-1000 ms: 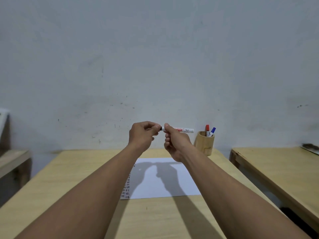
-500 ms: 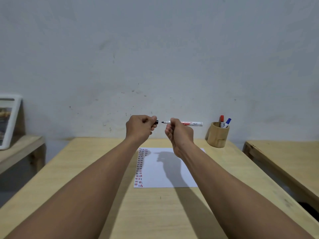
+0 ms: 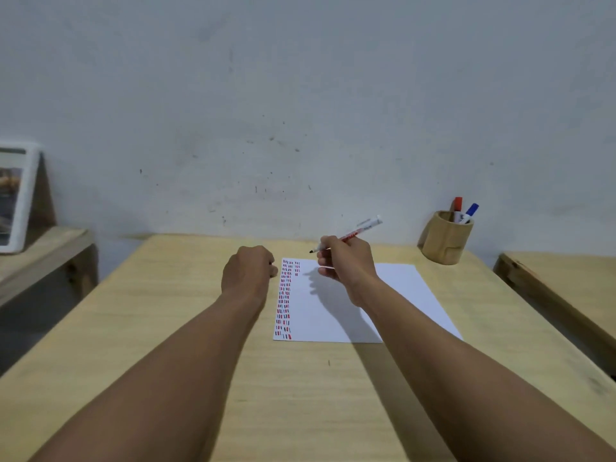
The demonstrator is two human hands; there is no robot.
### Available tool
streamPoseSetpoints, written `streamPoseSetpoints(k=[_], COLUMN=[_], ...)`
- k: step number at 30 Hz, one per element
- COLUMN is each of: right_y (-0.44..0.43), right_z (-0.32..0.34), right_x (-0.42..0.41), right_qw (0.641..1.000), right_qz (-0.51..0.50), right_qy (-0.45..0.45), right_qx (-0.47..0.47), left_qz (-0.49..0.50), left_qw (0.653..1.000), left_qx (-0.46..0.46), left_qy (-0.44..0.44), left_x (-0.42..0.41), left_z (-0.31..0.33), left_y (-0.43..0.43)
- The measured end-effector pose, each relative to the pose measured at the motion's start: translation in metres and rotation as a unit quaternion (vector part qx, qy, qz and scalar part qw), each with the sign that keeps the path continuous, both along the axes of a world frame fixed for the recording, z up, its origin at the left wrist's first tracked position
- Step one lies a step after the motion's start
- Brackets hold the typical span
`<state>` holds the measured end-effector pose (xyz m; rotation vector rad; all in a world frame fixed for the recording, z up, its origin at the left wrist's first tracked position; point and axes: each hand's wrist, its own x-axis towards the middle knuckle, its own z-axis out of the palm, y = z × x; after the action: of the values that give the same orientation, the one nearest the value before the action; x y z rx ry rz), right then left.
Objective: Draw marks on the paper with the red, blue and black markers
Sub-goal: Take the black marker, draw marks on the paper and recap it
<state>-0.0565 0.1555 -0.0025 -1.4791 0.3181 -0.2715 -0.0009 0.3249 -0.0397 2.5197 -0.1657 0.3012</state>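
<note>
A white sheet of paper lies on the wooden table, with columns of short red, blue and black marks along its left edge. My right hand holds the uncapped black marker above the sheet's top left, its dark tip pointing left and down. My left hand is closed in a fist just left of the paper; the black cap it pulled off is hidden inside. The red marker and blue marker stand capped in a wooden cup at the table's far right.
A grey wall rises right behind the table. A second wooden table stands at the right across a narrow gap. On the left, a lower wooden bench carries a white-framed picture leaning on the wall.
My hands pulled the cap off the black marker and moved apart. Both hands then came down toward the paper, the marker tilting tip-down, while my view dropped toward the table.
</note>
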Motion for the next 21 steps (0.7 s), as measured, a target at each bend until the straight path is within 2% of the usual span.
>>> streamPoseSetpoints(k=[3,5,9,12,16,21], right_y=[0.001,0.002,0.005,0.008,0.009,0.009], right_z=[-0.011,-0.019,-0.034,-0.045,-0.051,-0.056], right_x=[0.009,0.015,0.027,0.032,0.033,0.035], right_qw=[0.999,0.995,0.981,0.97,0.963,0.959], right_qz=[-0.001,-0.016,-0.047,-0.054,-0.062,-0.06], right_qy=[0.0,0.0,0.009,0.026,0.025,0.025], right_qx=[-0.052,-0.1,-0.187,-0.237,-0.261,-0.275], left_qz=[-0.019,-0.027,0.006,-0.005,-0.012,-0.01], left_qw=[1.0,1.0,0.999,0.997,0.991,0.988], left_qx=[0.003,0.012,0.013,0.076,0.13,0.15], left_qy=[0.014,-0.009,-0.029,0.009,0.03,0.018], left_x=[-0.002,-0.007,-0.019,-0.019,-0.012,-0.011], left_z=[-0.001,-0.002,-0.014,-0.025,-0.029,-0.032], left_y=[-0.002,-0.001,0.008,0.013,0.012,0.013])
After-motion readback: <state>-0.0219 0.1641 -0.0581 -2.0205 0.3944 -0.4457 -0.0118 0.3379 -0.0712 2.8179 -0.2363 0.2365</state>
